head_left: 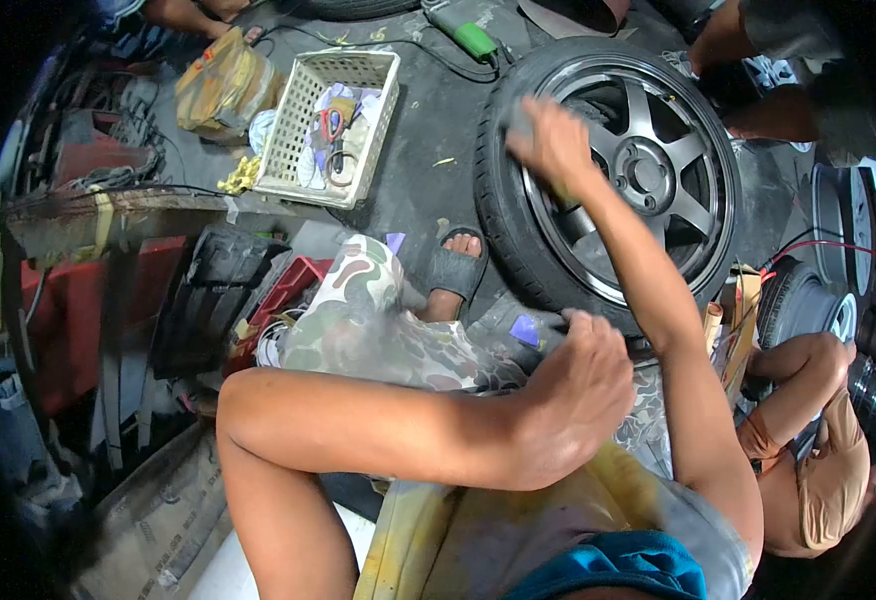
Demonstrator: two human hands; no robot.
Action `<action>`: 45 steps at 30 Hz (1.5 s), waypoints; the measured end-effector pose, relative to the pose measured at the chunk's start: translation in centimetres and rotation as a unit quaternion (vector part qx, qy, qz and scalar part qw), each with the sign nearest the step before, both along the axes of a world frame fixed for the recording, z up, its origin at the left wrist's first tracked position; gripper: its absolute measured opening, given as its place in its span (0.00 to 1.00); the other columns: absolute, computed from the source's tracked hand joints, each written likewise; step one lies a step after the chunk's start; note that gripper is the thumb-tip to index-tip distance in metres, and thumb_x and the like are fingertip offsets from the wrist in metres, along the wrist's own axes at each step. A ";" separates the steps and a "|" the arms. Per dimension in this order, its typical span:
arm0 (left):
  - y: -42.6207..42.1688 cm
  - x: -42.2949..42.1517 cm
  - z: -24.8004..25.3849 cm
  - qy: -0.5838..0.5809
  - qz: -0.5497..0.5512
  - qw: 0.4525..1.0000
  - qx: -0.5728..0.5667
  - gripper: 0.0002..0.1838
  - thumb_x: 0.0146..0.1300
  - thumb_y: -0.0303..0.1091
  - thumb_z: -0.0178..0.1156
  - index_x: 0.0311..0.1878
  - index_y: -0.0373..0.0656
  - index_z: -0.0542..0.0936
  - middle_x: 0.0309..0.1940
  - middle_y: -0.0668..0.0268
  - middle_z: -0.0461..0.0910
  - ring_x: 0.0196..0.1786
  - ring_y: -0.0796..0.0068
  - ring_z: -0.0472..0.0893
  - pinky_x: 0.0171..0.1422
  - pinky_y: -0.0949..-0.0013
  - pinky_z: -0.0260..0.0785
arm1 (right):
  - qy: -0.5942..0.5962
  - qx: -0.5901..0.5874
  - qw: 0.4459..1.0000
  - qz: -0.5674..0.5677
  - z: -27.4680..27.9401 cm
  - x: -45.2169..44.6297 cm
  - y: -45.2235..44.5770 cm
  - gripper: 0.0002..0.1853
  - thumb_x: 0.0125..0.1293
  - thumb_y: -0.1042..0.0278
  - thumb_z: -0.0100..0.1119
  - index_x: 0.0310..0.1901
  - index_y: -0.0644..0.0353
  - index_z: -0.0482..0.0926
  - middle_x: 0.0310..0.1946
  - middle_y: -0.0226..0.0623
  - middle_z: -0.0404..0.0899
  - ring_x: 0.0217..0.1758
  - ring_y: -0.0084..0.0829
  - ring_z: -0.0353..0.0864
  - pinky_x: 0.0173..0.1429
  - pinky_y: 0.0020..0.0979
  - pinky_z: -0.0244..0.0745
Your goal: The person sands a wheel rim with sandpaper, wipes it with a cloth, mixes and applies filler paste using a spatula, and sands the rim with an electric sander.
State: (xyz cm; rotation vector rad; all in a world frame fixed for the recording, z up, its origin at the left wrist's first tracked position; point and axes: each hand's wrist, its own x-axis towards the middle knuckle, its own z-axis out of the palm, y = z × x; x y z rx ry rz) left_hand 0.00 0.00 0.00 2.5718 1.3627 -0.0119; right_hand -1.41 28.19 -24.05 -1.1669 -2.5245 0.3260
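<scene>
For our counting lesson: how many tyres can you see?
3: large tyre near the right hand; cropped tyre, top edge; partly hidden tyre, right side. More may be hidden.

Left fingers (pixel 598 335) curled, arm (pixel 378 430) bent

The right hand (pixel 555 150) is blurred, so the greyish patch (pixel 520 122) at its fingers cannot be made out, and the forearm (pixel 648 270) behind it hides part of the wheel (pixel 644 168). The left hand (pixel 578 400) curls with its palm out of sight, leaving unclear whether it holds anything; left of it, part of the camouflage trousers (pixel 353 300) is smeared. Beyond the right hand, the top edge cuts off another tyre (pixel 353 8), while some small items (pixel 338 125) in the basket (pixel 288 130) to its left are too jumbled to tell.
</scene>
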 end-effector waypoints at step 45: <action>-18.3 -24.1 -26.3 -0.112 0.682 0.714 -0.108 0.22 0.68 0.51 0.68 0.42 0.37 0.87 0.37 0.48 0.88 0.41 0.50 0.89 0.50 0.53 0.78 | -0.334 -0.363 0.810 0.317 -9.7 18.9 -25.4 0.21 0.62 0.75 0.65 0.57 0.66 0.77 0.53 0.54 0.81 0.59 0.55 0.81 0.65 0.45 0.78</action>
